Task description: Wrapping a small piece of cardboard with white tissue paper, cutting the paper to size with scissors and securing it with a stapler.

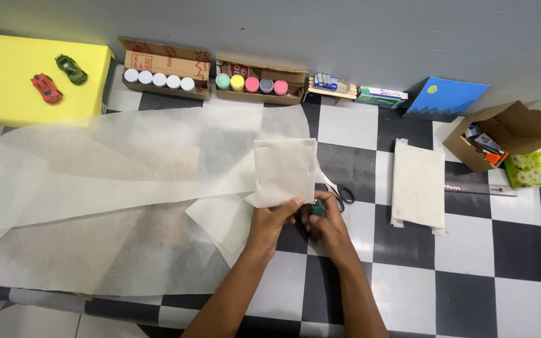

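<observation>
Centrally, left hand (275, 220) gripping cloth square (285, 170), right hand (325, 223) perhaps on stapler (317, 209).

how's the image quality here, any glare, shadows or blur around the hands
Head view: soft, even light, no hard glare on the checkered table; a faint shadow under the left hand and right hand; the folded cloth piece is fairly sharp, while the small green thing in the right fingers is too small and soft to identify; the table edges bow slightly from wide-angle distortion.
</observation>
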